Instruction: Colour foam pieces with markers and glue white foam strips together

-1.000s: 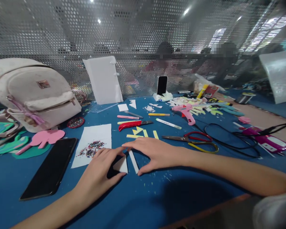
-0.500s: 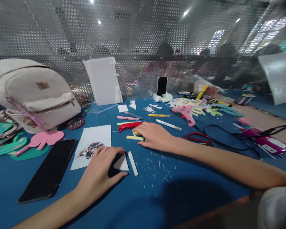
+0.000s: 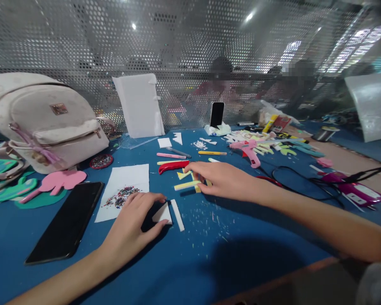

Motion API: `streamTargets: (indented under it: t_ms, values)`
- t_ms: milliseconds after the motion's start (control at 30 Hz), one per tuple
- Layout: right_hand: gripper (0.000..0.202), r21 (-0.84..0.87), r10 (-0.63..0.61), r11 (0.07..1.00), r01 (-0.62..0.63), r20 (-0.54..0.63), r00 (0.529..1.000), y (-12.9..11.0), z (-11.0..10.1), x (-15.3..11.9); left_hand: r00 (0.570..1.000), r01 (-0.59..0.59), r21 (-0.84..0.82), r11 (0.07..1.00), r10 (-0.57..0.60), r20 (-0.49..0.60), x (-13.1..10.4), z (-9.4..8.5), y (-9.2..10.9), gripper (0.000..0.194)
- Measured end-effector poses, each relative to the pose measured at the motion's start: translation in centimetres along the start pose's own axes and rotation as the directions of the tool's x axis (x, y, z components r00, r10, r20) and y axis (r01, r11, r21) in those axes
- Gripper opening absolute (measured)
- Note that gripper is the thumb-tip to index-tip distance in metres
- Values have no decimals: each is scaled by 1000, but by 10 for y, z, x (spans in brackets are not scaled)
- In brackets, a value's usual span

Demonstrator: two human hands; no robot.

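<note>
My left hand (image 3: 135, 218) rests on the blue table with thumb and fingers apart, curved around a small white foam piece (image 3: 163, 213). A narrow white strip (image 3: 177, 215) lies just right of that piece. My right hand (image 3: 220, 180) pinches a yellow strip (image 3: 186, 185), which is lifted off the table with its shadow below. Other small yellow pieces (image 3: 183, 174) lie by its fingertips. Beyond them sits a red-handled tool (image 3: 173, 167). Left of my left hand, a white sheet (image 3: 133, 174) bears a pile of colourful beads (image 3: 122, 196).
A dark phone (image 3: 66, 222) and a pale backpack (image 3: 51, 123) are at the left. Markers (image 3: 212, 153) lie farther back. A pink glue gun (image 3: 248, 151), foam scraps, black cable and purple device (image 3: 352, 186) are at the right. A phone (image 3: 216, 114) stands upright behind.
My right hand has moved right and toward me, taking hold of the yellow strip and lifting it. My left thumb has shifted slightly closer to the white foam piece.
</note>
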State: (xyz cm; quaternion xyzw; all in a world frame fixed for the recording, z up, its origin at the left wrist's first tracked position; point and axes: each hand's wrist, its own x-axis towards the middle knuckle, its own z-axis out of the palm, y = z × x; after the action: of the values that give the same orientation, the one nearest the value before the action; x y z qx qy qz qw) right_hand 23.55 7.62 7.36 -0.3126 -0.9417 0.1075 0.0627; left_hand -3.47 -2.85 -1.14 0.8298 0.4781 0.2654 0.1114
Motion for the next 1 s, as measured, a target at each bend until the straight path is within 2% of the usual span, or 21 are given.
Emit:
streamTargets:
  t_ms: [100, 167, 300, 433, 567, 667, 833, 900, 1000]
  values:
    - [37, 87, -17, 996, -1, 197, 980, -11, -17, -12, 1000, 0, -14, 1000, 0, -1, 0, -1, 1, 27]
    - [39, 104, -61, 994, 33, 279, 958, -17, -24, -16, 1000, -2, -19, 1000, 2, 1, -1, -1, 1, 26]
    - [39, 64, -122, 992, 105, 381, 917, -22, -28, -9, 1000, -5, -19, 1000, 5, -7, -1, -2, 2, 25]
    - [32, 69, -165, 986, 150, 434, 886, -20, -27, 13, 1000, -4, -8, 1000, 4, -29, 0, -2, 2, 25]
    - [27, 127, -212, 977, 173, 450, 868, -15, -18, 40, 999, -6, -3, 1000, 6, -44, 0, -2, 2, 26]
    - [25, 145, -231, 972, 186, 429, 873, -13, -5, 57, 999, -9, -4, 1000, 9, -34, 1, -3, 3, 24]
    - [26, 169, -253, 964, 204, 352, 901, -13, 12, 60, 1000, -10, -3, 1000, 10, -16, -1, -3, 2, 23]
    - [39, 163, -243, 966, 202, 297, 923, -13, 18, 49, 1000, -5, 4, 1000, 5, -11, -1, -4, 2, 25]
    - [77, 141, -224, 970, 200, 183, 957, -13, 28, 25, 1000, 7, 18, 1000, -7, 4, -1, -3, 1, 34]
